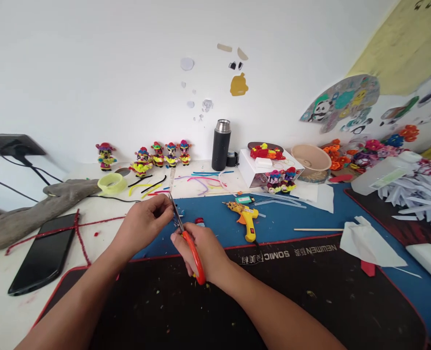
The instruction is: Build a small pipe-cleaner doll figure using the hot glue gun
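Observation:
My right hand is closed around the orange-handled scissors, their blades pointing up and away. Beside the blades, my left hand is pinched at the fingertips; whatever it holds is too small or hidden to make out. Both hands are above the black desk mat and the blue mat behind it. A small red-topped object lies just beyond my right hand. To the right of it rests a yellow hot glue gun.
Several colourful figurines stand along the wall, with loose pipe cleaners in front. A black thermos stands open near a white box. A phone and yellow tape roll are left; paper strips are right.

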`<action>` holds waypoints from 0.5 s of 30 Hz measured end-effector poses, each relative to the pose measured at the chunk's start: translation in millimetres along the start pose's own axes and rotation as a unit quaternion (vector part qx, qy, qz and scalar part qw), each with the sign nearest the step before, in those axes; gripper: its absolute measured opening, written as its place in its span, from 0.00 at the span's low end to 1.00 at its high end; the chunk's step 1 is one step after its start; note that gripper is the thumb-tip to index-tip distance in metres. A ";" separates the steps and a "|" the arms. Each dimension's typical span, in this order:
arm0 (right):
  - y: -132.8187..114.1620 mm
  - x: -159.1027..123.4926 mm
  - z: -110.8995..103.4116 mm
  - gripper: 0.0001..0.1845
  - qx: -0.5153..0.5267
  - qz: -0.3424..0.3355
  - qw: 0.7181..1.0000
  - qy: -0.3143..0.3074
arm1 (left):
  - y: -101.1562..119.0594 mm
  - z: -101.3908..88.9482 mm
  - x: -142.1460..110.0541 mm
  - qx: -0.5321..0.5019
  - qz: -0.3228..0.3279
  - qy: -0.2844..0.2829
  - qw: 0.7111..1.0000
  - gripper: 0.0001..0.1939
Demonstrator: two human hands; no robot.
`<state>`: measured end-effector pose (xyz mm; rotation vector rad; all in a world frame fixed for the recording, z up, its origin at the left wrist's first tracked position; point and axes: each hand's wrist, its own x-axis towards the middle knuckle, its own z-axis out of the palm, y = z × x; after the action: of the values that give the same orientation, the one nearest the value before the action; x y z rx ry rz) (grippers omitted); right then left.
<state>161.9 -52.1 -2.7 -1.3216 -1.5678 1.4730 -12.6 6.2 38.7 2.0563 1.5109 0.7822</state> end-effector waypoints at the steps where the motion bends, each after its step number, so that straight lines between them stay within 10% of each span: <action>1: 1.2 0.4 2.0 0.16 0.027 0.013 1.000 -0.011 | -0.6 -0.4 0.7 0.003 -0.003 -0.009 1.000 0.11; 15: 5.5 13.2 13.9 0.06 0.199 0.122 0.971 -0.053 | -24.8 18.1 10.1 0.012 0.002 -0.067 0.998 0.10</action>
<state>146.4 -45.4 -13.3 -1.2423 -1.1164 1.9192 -14.9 22.2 10.7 2.0868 1.4490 0.6164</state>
